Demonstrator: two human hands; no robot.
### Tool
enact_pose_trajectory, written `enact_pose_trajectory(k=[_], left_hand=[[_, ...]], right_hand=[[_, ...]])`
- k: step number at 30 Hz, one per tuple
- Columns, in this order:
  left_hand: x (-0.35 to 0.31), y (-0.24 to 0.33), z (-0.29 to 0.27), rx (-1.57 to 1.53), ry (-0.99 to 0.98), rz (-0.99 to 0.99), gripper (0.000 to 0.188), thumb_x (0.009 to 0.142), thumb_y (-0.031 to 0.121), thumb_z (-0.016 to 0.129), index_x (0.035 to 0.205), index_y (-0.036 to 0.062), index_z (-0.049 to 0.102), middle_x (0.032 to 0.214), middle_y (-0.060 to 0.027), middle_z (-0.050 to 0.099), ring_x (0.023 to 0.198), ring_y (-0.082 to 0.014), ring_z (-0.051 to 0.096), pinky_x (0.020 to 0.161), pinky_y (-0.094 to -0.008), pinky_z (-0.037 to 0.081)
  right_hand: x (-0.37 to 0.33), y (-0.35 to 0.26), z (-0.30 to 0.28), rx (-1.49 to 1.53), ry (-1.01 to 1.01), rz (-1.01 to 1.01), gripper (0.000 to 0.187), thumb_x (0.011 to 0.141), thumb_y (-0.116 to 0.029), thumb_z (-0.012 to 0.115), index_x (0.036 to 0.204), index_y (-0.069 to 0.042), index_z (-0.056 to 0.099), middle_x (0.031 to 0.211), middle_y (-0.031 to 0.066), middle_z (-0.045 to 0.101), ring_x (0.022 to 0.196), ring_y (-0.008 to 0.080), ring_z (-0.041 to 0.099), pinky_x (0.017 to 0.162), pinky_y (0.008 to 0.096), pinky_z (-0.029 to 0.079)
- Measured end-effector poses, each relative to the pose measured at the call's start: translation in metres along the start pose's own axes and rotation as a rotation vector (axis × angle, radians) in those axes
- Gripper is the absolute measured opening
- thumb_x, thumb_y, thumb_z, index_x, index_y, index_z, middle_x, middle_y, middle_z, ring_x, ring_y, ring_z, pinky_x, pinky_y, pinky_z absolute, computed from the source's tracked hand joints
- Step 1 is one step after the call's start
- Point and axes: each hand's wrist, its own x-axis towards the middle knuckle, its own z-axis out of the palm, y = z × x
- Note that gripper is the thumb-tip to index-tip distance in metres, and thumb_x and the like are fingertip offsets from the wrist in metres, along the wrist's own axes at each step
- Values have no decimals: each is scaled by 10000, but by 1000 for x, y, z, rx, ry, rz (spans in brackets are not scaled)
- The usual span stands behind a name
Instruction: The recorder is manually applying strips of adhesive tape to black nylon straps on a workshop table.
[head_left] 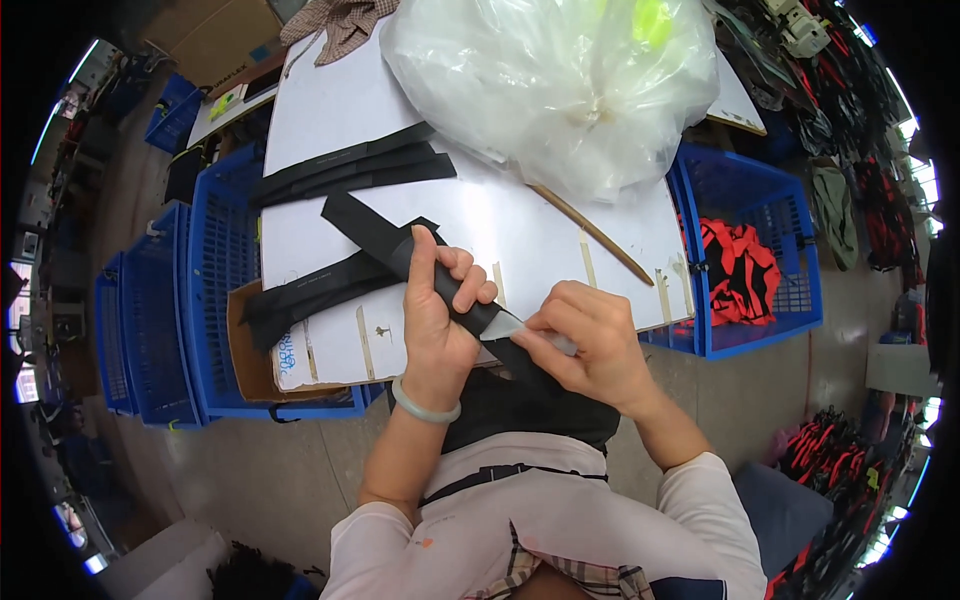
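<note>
A black fabric strip [362,222] slants over the near edge of the white table [350,95], and my left hand [440,300] is wrapped round it, thumb pointing up. At the strip's near end a whitish, translucent, pointed piece [500,325] shows. My right hand [590,335] pinches that piece between thumb and fingers, close to the left fist. Whether the piece lies inside the fabric or against it I cannot tell. More black strips [325,290] lie in a bunch to the left of my left hand. Farther back is another stack of black strips [355,170].
A large clear plastic bag [550,90] fills the table's far side, with a pointed wooden stick [595,235] beside it. Blue crates [225,270] stand at the left. The right-hand blue crate [755,335] holds red and black fabric [740,270]. A cardboard box [245,350] sits under the left corner.
</note>
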Motion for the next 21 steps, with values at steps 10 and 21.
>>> enact_pose_trajectory(k=[10, 21], left_hand=[[-4, 3, 2, 37, -99, 164, 390, 966, 420, 575, 733, 119, 487, 656, 17, 412, 478, -89, 362, 529, -262, 396], [-7, 9, 7, -56, -105, 102, 396, 976, 423, 553, 728, 120, 494, 644, 18, 395, 471, -92, 336, 520, -256, 362]], right_hand=[[4, -11, 22, 31, 109, 14, 219, 707, -70, 789, 803, -23, 598, 749, 96, 593, 571, 225, 574, 498, 322, 443], [3, -12, 22, -7, 35, -136, 208, 762, -26, 741, 871, 14, 569, 928, 130, 601, 647, 251, 608, 521, 335, 494]])
